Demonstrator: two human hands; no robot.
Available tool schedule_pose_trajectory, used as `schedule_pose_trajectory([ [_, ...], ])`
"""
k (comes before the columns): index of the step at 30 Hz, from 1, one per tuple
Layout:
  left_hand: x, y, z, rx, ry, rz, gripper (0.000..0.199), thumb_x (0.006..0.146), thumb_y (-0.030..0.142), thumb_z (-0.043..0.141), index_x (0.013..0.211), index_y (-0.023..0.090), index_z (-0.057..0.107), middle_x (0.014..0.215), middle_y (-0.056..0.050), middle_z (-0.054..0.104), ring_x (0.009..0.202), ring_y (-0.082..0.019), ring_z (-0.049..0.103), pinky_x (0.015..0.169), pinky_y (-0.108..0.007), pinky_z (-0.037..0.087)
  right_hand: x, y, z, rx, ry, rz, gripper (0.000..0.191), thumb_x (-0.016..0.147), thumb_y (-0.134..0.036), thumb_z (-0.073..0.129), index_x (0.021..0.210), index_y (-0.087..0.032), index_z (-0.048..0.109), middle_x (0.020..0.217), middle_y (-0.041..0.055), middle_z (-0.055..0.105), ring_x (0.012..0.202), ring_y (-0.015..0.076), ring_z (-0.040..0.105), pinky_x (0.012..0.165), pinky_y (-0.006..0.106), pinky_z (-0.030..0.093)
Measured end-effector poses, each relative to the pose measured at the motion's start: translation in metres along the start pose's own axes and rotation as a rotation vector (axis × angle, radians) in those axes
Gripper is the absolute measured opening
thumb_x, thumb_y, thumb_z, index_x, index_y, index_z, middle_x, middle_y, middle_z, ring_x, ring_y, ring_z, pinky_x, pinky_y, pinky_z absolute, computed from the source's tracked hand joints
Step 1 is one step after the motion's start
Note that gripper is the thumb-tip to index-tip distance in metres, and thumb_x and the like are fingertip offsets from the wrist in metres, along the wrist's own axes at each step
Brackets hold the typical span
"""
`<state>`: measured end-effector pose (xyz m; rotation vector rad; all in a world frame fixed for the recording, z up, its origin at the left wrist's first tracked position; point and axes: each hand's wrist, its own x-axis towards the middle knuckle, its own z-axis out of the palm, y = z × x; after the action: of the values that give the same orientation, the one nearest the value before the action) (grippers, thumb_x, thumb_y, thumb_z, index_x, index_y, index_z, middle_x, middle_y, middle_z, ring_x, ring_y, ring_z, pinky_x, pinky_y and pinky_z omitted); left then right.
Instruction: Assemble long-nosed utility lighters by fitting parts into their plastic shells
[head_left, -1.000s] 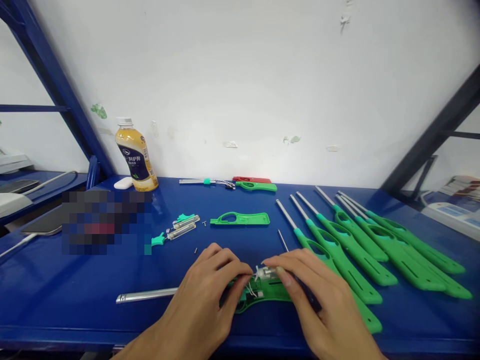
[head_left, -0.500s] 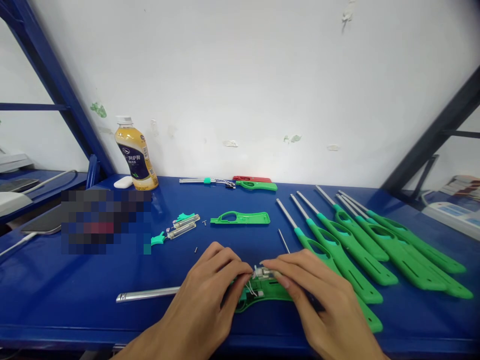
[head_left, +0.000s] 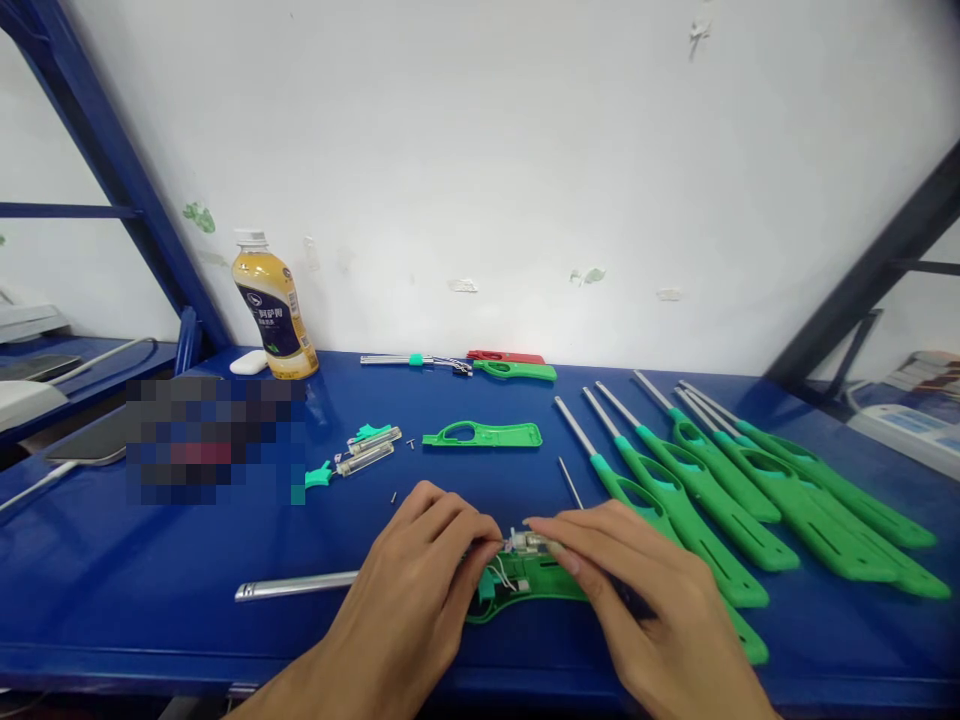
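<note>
A small clear cartridge (head_left: pixel 531 542) with a white fitting lies between my fingertips, above an opened green lighter half (head_left: pixel 551 580). My right hand (head_left: pixel 652 590) pinches its right end with thumb and fingers. The thumb and fingertips of my left hand (head_left: pixel 420 580) are pressed together at its left end, on a tiny part mostly hidden. White wires and a teal piece (head_left: pixel 487 584) sit in the green half below. A metal tube (head_left: pixel 296 586) extends left from under my left hand.
Several green lighters (head_left: pixel 694 500) lie at the right. A green shell half (head_left: pixel 495 436), two clear cartridges (head_left: pixel 367 457) and a thin rod (head_left: pixel 570 482) are behind my hands. A bottle (head_left: pixel 276 315) stands back left, near a white case (head_left: pixel 249 362).
Both hands hold nearly the same place. My left fingertips have shifted slightly, and more of the teal piece and white wires now shows beneath them.
</note>
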<state>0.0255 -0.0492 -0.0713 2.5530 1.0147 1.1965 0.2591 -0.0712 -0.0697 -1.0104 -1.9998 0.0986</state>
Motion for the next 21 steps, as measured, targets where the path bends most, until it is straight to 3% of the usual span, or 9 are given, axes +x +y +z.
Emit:
schedule_pose_trajectory([
  [14,0.0006,0.0030,-0.0005,-0.017,0.021,0.027,0.021,0.109,0.001,0.054,0.105,0.021,0.062,0.095,-0.001,0.071,0.087,-0.019,0.058,0.076,-0.031,0.052,0.0011,-0.0020,0.0002,0.042,0.051,-0.070,0.034,0.102,-0.007,0.067,0.127,-0.027,0.081,0.107,0.0002,0.085,0.089,0.0178,0.079,0.082,0.031,0.065],
  [21,-0.0010,0.0019,-0.0001,0.087,0.062,0.012,0.016,0.110,0.008,0.059,0.106,0.022,0.064,0.095,0.001,0.074,0.084,-0.020,0.060,0.078,-0.035,0.051,0.0009,-0.0018,-0.0008,0.041,0.008,0.021,0.032,0.106,-0.012,0.063,0.127,-0.029,0.079,0.111,0.0004,0.085,0.097,0.0193,0.079,0.085,0.031,0.065],
])
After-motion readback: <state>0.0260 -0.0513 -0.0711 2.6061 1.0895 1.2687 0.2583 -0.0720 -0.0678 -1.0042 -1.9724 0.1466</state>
